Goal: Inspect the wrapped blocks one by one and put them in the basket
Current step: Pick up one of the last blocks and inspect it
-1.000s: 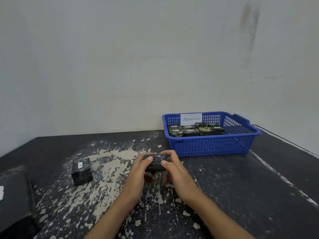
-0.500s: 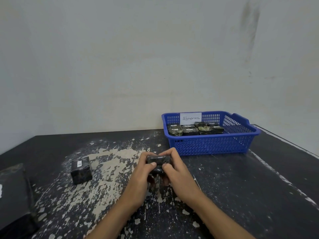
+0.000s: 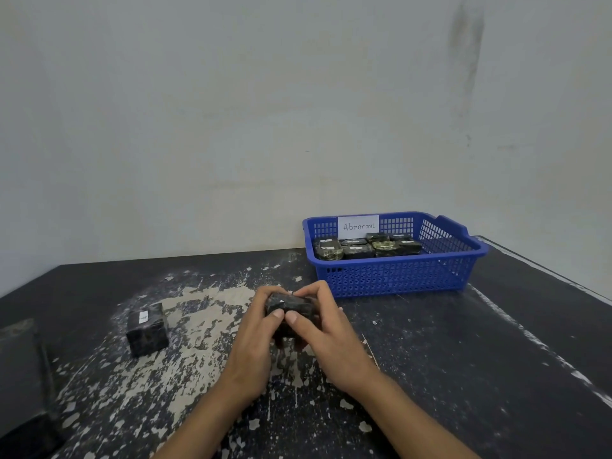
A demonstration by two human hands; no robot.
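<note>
One dark thing (image 3: 20,376) at the far left is cut off by the picture edge, so I cannot tell what it is. Just to its right a wrapped block (image 3: 147,329) stands alone on the worn black bench (image 3: 463,359). Its white label (image 3: 143,317) is too small to read. At the middle, the left hand (image 3: 255,346) and the right hand (image 3: 331,339) hold a second block (image 3: 291,306). Each grip is closed around it, thumb tips side by side on its near face, and the fingers hide its far side. To the right, the blue basket (image 3: 397,276) carries a paper sign (image 3: 358,226) reading "Abnormal" and holds several blocks (image 3: 367,248), partly hidden by its wall.
</note>
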